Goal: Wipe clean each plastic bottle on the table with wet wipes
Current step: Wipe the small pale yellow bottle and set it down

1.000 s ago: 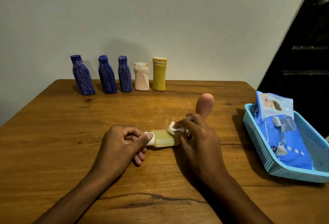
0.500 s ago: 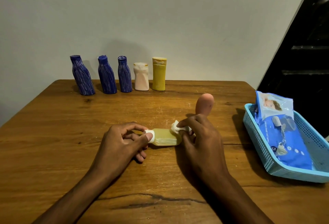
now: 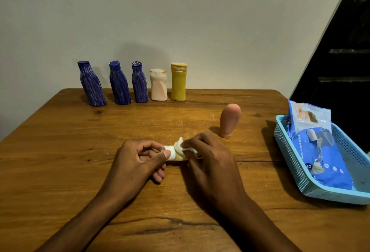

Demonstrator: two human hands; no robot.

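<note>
Head view shows us a light blue basket (image 3: 288, 163) well to the right of our grip, holding a blue pack of wet wipes (image 3: 320, 151) that leans on its far wall. Between our hands lies a small yellowish bottle (image 3: 179, 156) on its side on the wooden table (image 3: 60, 161). Our left hand (image 3: 138, 163) pinches its white cap (image 3: 170, 152) with thumb and curled fingers; our right hand (image 3: 208, 161) curls round the bottle's body, clamping a crumpled white wipe (image 3: 181, 145) against it. Just beyond the right hand a peach bottle (image 3: 229, 120) stands cap down. Far behind the grip stand three blue bottles (image 3: 119, 83), a pale bottle (image 3: 158, 84) and a yellow bottle (image 3: 178, 81) in a row.
</note>
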